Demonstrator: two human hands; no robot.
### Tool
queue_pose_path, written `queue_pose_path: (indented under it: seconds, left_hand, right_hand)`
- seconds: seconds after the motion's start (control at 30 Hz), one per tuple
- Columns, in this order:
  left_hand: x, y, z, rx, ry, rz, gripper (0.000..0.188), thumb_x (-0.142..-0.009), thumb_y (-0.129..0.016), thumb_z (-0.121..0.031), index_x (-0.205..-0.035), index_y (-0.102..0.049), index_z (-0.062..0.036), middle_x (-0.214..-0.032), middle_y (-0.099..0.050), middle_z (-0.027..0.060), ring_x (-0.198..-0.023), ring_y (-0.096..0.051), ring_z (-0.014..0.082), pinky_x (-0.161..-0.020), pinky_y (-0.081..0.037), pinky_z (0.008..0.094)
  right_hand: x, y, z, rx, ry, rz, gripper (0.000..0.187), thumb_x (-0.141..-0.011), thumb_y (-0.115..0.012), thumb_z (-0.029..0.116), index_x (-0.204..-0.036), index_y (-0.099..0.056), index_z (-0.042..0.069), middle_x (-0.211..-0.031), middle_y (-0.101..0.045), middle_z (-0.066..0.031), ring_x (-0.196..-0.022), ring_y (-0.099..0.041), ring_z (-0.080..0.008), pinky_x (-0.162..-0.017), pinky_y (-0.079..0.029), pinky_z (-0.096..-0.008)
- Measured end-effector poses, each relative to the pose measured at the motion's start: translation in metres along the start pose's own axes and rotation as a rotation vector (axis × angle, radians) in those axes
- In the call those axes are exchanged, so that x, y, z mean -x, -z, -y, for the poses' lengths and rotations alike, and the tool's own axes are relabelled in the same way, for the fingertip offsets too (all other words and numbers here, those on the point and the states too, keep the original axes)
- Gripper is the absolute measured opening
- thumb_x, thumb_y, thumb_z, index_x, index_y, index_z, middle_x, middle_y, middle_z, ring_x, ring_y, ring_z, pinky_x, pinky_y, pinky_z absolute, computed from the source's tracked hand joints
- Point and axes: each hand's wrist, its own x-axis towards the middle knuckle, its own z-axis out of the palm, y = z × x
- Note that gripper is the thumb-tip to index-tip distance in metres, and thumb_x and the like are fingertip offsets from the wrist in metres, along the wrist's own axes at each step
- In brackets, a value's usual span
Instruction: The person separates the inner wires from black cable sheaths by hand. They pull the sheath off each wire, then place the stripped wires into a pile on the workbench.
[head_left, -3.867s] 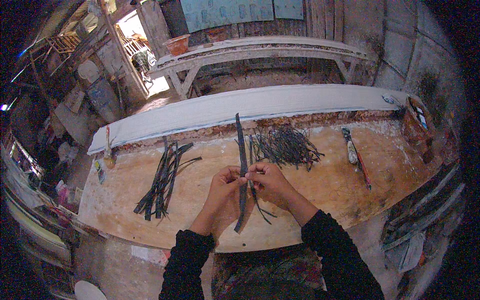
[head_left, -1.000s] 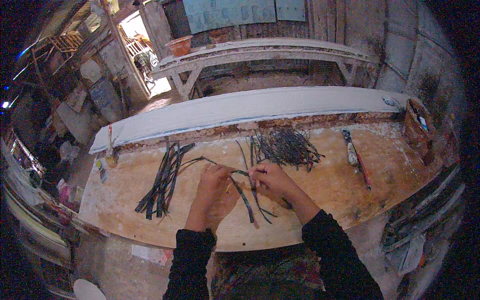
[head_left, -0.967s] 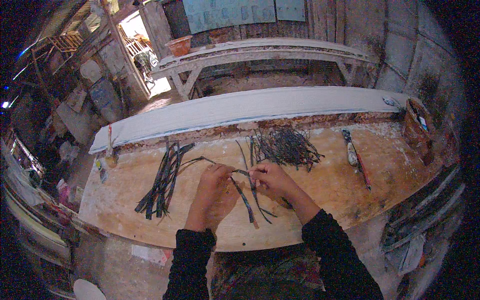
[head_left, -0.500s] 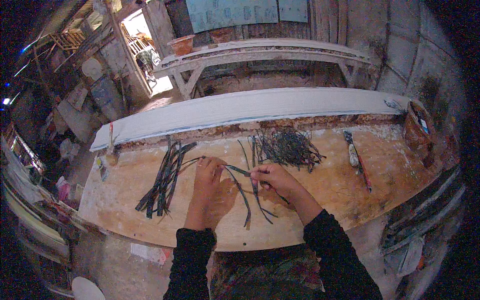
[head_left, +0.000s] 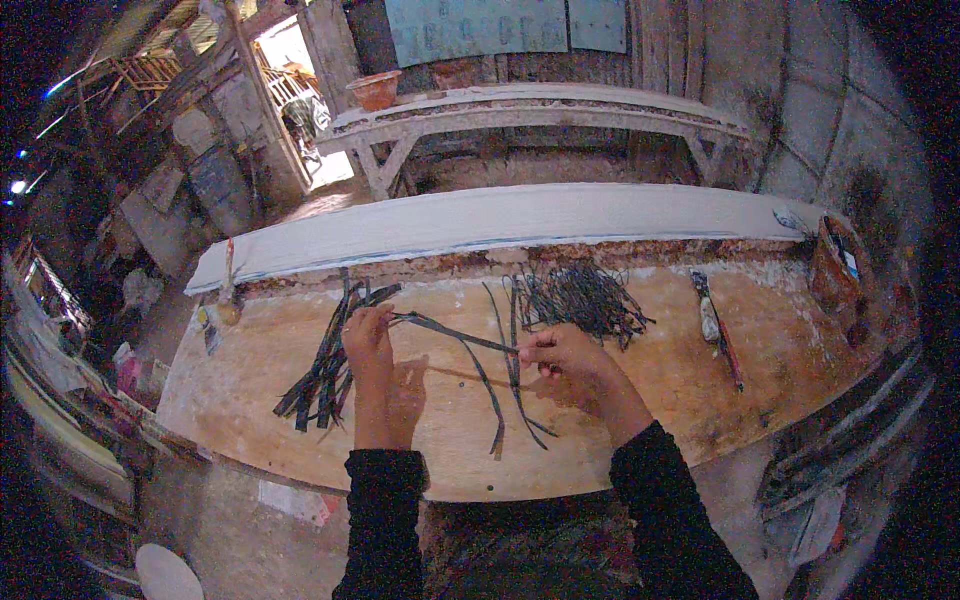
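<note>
A thin black strip (head_left: 455,331) stretches between my two hands just above the wooden tabletop. My left hand (head_left: 370,338) pinches its left end, close beside a bundle of flat black strips (head_left: 325,370). Its right end is pinched between thumb and fingers of my right hand (head_left: 560,358). Under the stretched strip, a few separate black strips (head_left: 489,400) lie spread on the wood. Beyond my right hand sits a tangled pile of thin dark strands (head_left: 585,300).
A brush-like tool with a red handle (head_left: 722,340) lies at the right of the wooden table (head_left: 240,400). A brown container (head_left: 835,265) stands at the far right corner. A long whitish board (head_left: 500,215) runs along the back. Behind it is a bench (head_left: 540,110) with an orange pot (head_left: 376,92).
My left hand has moved left to the bundle, and my right hand slightly right. The strip between them is now drawn out longer.
</note>
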Motion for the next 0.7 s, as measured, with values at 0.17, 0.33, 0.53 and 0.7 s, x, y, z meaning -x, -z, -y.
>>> queue_pose_path:
  seconds: [0.17,0.33,0.53,0.7]
  left_hand:
    - [-0.001,0.003,-0.008,0.002,0.005,0.019,0.021,-0.072,-0.057,0.007,-0.086,-0.065,-0.0048,-0.077,-0.06,0.0107,-0.072,-0.058,0.0272,-0.063,-0.045,0.0358]
    - [0.001,0.007,-0.007,-0.012,-0.012,0.018,0.021,-0.071,-0.058,0.007,-0.087,-0.066,-0.0046,-0.078,-0.06,0.011,-0.072,-0.058,0.0277,-0.063,-0.045,0.036]
    - [0.021,-0.001,0.001,0.007,-0.075,-0.003,0.028,-0.068,-0.061,0.006,-0.095,-0.058,-0.0041,-0.091,-0.054,0.0123,-0.085,-0.052,0.0295,-0.074,-0.042,0.0362]
    - [0.016,0.023,-0.075,0.112,0.145,0.345,0.055,-0.064,-0.066,0.008,-0.112,-0.043,-0.0029,-0.115,-0.041,0.0142,-0.112,-0.043,0.0301,-0.097,-0.037,0.0353]
  right_hand:
    - [0.005,-0.001,0.014,-0.227,-0.128,-0.006,0.017,-0.08,-0.067,0.022,-0.084,-0.066,0.006,-0.068,-0.06,0.0019,-0.055,-0.052,-0.0045,-0.046,-0.038,-0.0188]
    - [0.004,0.007,0.014,-0.331,-0.047,0.005,0.017,-0.081,-0.067,0.022,-0.086,-0.064,0.006,-0.069,-0.06,0.0011,-0.054,-0.052,-0.0051,-0.045,-0.039,-0.0184]
    - [0.002,0.016,0.008,-0.762,0.065,-0.138,0.017,-0.082,-0.066,0.023,-0.089,-0.058,0.009,-0.072,-0.058,0.0003,-0.055,-0.051,-0.0055,-0.046,-0.043,-0.0168]
    - [0.004,0.026,-0.01,-1.064,0.194,-0.15,0.019,-0.081,-0.066,0.021,-0.093,-0.055,0.011,-0.082,-0.059,-0.0011,-0.06,-0.052,-0.0058,-0.048,-0.044,-0.0159]
